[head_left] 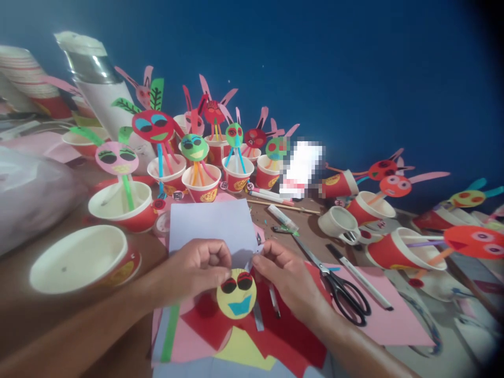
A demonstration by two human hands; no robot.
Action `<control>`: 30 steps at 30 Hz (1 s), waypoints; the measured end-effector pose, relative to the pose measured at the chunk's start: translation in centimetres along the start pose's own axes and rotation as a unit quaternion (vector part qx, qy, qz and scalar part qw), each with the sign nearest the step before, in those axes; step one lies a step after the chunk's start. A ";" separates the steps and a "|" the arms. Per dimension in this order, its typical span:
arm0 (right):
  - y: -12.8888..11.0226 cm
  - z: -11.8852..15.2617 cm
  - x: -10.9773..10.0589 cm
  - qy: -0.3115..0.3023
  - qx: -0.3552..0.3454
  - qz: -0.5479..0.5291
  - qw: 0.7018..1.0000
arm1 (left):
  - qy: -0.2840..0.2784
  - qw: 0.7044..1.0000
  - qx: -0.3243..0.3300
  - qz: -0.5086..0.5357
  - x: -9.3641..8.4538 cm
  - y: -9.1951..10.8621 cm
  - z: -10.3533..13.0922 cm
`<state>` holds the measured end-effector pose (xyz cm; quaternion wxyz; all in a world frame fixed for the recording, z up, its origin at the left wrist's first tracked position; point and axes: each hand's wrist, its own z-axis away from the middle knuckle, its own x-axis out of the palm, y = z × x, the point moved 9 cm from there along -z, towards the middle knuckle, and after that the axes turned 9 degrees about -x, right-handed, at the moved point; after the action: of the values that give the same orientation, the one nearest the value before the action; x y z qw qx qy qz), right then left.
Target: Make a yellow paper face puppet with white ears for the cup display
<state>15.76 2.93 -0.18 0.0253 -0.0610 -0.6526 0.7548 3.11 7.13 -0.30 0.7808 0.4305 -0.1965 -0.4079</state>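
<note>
A round yellow paper face with dark red eyes and a blue mouth lies over red paper. My left hand is closed at its upper left edge, fingertips pinching there. Just right of the face's top, my right hand pinches a small pale strip. Behind both hands lies a pale blue-white sheet. Yellow paper and pink paper sit below the face.
Black-handled scissors and a marker lie to the right. Paper cups with paper-faced figures line the back. A white mug, a thermos and a plastic bag stand around.
</note>
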 end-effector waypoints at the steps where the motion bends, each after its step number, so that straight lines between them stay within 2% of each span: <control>1: 0.0 0.1 0.1 -0.005 0.002 0.001 1.000 | 0.005 1.000 0.006 -0.002 -0.1 0.0 0.1; 7: 0.6 0.1 0.5 -0.034 0.025 0.000 0.999 | 0.021 0.999 0.027 0.021 -0.1 -0.1 0.1; 11: 1.2 0.2 0.8 -0.040 0.041 -0.017 0.998 | 0.039 0.996 0.052 0.068 -0.2 0.0 -0.1; 14: 1.4 0.3 0.9 -0.038 0.045 -0.029 0.998 | 0.045 0.994 0.049 0.087 -0.1 -0.3 -0.2; 20: 1.1 0.1 0.6 -0.014 0.035 -0.046 0.998 | 0.087 0.993 0.054 0.063 -0.2 -0.6 -0.1; 30: 1.6 0.4 0.6 -0.016 0.025 -0.023 0.999 | 0.097 0.993 0.053 0.048 0.2 -0.5 -0.1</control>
<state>15.18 2.42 -1.79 0.0340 -0.0330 -0.6351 0.7710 3.02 6.89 -0.75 0.7907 0.4990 -0.1619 -0.3156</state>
